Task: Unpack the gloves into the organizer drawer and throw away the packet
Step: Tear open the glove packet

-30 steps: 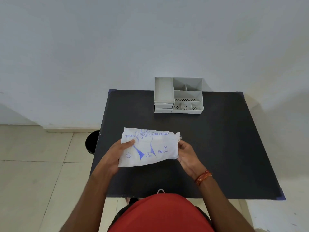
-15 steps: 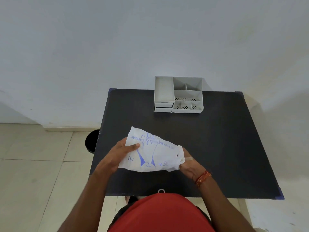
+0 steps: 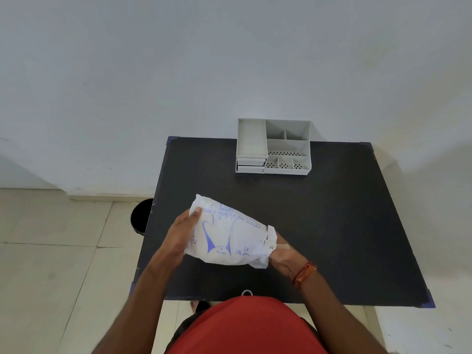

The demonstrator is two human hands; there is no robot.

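While the packet (image 3: 229, 238) hides its fingers, the right hand (image 3: 283, 254) grips one end.

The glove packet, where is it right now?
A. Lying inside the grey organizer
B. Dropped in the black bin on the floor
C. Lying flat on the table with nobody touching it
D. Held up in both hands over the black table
D: the glove packet is gripped by the left hand at one end and the right hand at the other, above the black table, well short of the organizer.
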